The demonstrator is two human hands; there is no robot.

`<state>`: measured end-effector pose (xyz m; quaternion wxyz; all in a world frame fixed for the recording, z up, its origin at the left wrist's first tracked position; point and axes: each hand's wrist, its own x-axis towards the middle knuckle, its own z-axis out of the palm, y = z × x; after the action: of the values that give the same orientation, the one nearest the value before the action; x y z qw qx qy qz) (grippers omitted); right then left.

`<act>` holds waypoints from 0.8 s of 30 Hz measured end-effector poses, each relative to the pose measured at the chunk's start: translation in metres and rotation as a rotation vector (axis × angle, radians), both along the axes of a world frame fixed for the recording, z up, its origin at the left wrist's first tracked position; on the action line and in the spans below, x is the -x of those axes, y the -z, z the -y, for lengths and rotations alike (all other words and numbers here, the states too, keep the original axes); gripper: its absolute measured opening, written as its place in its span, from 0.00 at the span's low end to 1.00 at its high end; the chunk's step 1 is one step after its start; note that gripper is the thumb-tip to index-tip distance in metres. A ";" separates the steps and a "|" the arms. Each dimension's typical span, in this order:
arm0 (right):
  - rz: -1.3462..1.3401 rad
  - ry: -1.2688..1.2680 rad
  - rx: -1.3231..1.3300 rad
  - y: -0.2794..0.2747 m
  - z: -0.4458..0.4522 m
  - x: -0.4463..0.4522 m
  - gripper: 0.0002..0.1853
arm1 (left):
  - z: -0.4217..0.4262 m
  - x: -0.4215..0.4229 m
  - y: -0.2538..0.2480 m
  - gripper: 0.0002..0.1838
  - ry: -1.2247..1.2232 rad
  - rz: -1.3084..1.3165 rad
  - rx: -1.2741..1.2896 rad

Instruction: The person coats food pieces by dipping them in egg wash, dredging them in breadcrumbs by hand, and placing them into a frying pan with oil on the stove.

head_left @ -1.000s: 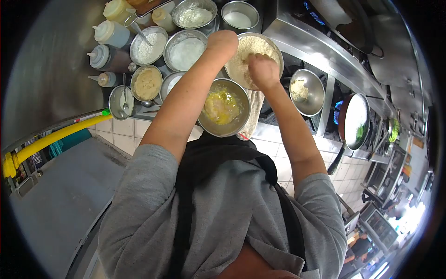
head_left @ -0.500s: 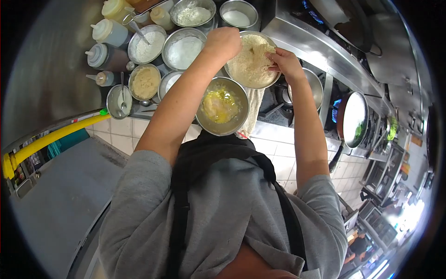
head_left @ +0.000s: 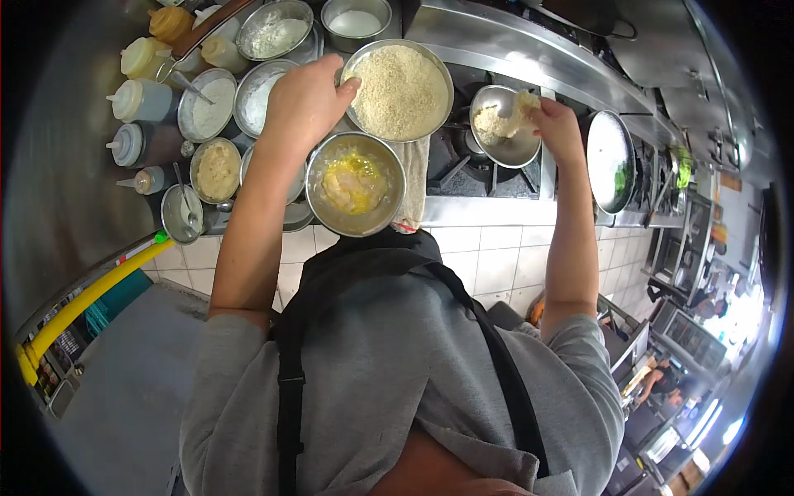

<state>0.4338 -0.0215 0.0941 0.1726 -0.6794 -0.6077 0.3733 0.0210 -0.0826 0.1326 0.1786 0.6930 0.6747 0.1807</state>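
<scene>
My left hand (head_left: 313, 95) has its fingers closed on the left rim of the crumb bowl (head_left: 399, 93), which is filled with pale crumbs. Pinched in my right hand (head_left: 558, 128) is a crumb-coated piece (head_left: 523, 113), held over the right side of a small steel bowl (head_left: 514, 153). Some crumbed food (head_left: 493, 126) lies inside that small bowl. Nearer my body, a steel bowl (head_left: 319, 209) contains yellow egg liquid with a pale piece (head_left: 354, 186) in it.
Bowls of white powder (head_left: 207, 109) and a bowl of tan paste (head_left: 217, 171) stand at the left beside squeeze bottles (head_left: 142, 102). A pan (head_left: 610, 161) with white and green contents sits on the stove (head_left: 463, 157) at right. Another person (head_left: 659, 382) is far off, lower right.
My right hand has moved right from the crumb bowl to the small bowl, carrying the coated piece. My left hand has shifted to the crumb bowl's left rim. The whole view has shifted.
</scene>
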 end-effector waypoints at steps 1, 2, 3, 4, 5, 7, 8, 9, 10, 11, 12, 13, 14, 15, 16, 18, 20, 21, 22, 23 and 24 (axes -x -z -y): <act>-0.003 0.001 0.001 0.011 0.001 0.003 0.17 | 0.004 -0.002 -0.003 0.18 0.001 -0.003 0.001; 0.333 -0.083 -0.099 0.022 0.003 0.008 0.18 | 0.007 -0.004 -0.008 0.21 -0.003 -0.011 0.063; 0.669 -0.165 -0.196 0.033 0.005 0.015 0.18 | 0.011 -0.006 -0.011 0.24 -0.005 -0.019 0.127; 0.667 -0.168 -0.130 0.044 0.005 0.026 0.19 | 0.016 -0.008 -0.012 0.24 0.001 -0.022 0.130; 0.618 -0.211 -0.157 0.051 0.010 0.034 0.19 | 0.021 -0.008 -0.011 0.23 0.016 -0.003 0.101; 0.521 -0.226 -0.112 0.054 0.009 0.044 0.19 | 0.032 -0.008 -0.009 0.23 0.037 0.009 0.079; 0.521 -0.196 -0.154 0.050 0.007 0.043 0.19 | 0.041 -0.009 -0.004 0.18 0.080 0.039 0.027; 0.523 -0.163 -0.198 0.044 0.003 0.040 0.19 | 0.050 -0.009 0.002 0.14 0.125 0.070 -0.027; 0.453 -0.132 -0.226 0.038 -0.001 0.030 0.18 | 0.059 -0.011 0.011 0.14 0.133 0.068 -0.023; 0.388 -0.081 -0.191 0.030 -0.004 0.020 0.16 | 0.069 -0.013 0.025 0.12 0.231 -0.017 0.023; 0.363 -0.090 -0.186 0.020 -0.008 0.008 0.16 | 0.079 -0.015 0.038 0.12 0.326 -0.103 0.066; 0.339 -0.101 -0.184 0.013 -0.012 -0.002 0.15 | 0.088 -0.017 0.052 0.12 0.327 -0.104 0.064; 0.340 -0.100 -0.186 0.011 -0.011 -0.008 0.15 | 0.096 -0.019 0.066 0.12 0.366 -0.227 0.002; 0.214 -0.065 -0.128 0.007 -0.008 -0.010 0.14 | 0.101 -0.022 0.073 0.12 0.403 -0.349 -0.059; 0.088 -0.031 -0.068 0.005 -0.004 -0.010 0.13 | 0.102 -0.026 0.079 0.12 0.408 -0.439 0.070; 0.300 -0.159 -0.125 0.007 0.017 0.007 0.12 | 0.101 -0.026 0.086 0.14 0.404 -0.410 0.076; 0.510 -0.279 -0.175 0.025 0.032 0.017 0.12 | 0.100 -0.026 0.087 0.16 0.408 -0.384 0.084; 0.546 -0.353 -0.236 0.043 0.036 0.017 0.13 | 0.099 -0.026 0.087 0.15 0.414 -0.371 0.091; 0.580 -0.428 -0.297 0.051 0.038 0.019 0.13 | 0.097 -0.025 0.087 0.14 0.419 -0.358 0.099; 0.577 -0.429 -0.300 0.053 0.037 0.018 0.13 | 0.096 -0.025 0.087 0.14 0.416 -0.362 0.098; 0.554 -0.423 -0.260 0.053 0.040 0.018 0.14 | 0.095 -0.025 0.087 0.13 0.421 -0.366 0.107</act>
<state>0.4159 -0.0611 0.0409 0.0055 -0.5865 -0.8006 0.1226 0.0461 -0.1779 0.0451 0.1236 0.8285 0.5456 -0.0242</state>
